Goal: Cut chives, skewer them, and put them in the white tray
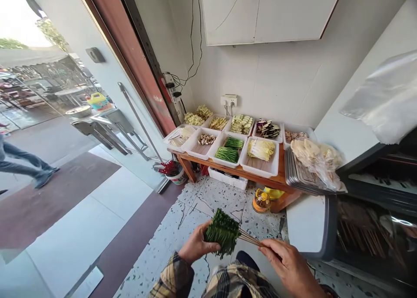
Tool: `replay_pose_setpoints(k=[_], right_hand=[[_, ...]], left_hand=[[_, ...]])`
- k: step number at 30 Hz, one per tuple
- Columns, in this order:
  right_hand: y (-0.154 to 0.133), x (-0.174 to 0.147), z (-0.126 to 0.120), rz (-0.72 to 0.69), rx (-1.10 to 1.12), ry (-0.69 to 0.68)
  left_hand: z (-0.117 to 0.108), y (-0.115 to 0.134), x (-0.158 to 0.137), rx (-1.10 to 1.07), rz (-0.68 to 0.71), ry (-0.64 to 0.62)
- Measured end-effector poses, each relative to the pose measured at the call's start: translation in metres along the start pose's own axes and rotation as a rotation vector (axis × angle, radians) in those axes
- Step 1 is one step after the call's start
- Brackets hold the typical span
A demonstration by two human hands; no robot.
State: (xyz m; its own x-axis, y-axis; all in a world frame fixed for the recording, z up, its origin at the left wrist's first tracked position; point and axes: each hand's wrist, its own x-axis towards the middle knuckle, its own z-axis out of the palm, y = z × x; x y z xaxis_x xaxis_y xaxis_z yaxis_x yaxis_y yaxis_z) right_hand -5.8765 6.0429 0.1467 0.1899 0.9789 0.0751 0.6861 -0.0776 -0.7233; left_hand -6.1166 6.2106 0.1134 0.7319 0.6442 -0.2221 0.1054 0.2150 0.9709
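My left hand is closed round the side of a bundle of skewered green vegetables, cut short and packed in rows; they look like chives. Thin wooden sticks run out of the bundle to the right. My right hand pinches the bare ends of these sticks. The bundle is held in the air above the floor, in front of my lap. Beyond it, on a low wooden table, stand several white trays of vegetables, one of them with long green skewers.
Leafy cabbage skewers lie in the front right tray. Bagged food rests on stacked metal trays at the table's right end. An oil bottle stands on the floor below. Right of me is a glass-fronted cabinet; left, a glass door.
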Motion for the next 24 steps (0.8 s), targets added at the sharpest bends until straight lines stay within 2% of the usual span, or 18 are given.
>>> replay_pose_setpoints(k=[3, 7, 11, 16, 21, 24], right_hand=[[-0.010, 0.026, 0.005, 0.077, 0.057, 0.027], [-0.008, 0.067, 0.003, 0.125, 0.106, 0.097], [0.011, 0.124, -0.002, 0.134, 0.119, 0.139], [0.048, 0.217, -0.017, 0.185, 0.158, 0.121], [0.072, 0.306, -0.038, 0.245, 0.277, 0.002], [0.085, 0.349, -0.036, 0.311, 0.437, -0.025]], left_hand=[[-0.027, 0.007, 0.028, -0.071, -0.010, -0.071], [-0.048, 0.013, 0.078, -0.189, -0.038, -0.137], [-0.063, 0.022, 0.138, -0.281, -0.052, -0.132], [-0.078, 0.040, 0.221, -0.391, -0.115, -0.138], [-0.104, 0.060, 0.302, -0.435, -0.134, -0.007], [-0.125, 0.072, 0.353, -0.411, -0.135, 0.085]])
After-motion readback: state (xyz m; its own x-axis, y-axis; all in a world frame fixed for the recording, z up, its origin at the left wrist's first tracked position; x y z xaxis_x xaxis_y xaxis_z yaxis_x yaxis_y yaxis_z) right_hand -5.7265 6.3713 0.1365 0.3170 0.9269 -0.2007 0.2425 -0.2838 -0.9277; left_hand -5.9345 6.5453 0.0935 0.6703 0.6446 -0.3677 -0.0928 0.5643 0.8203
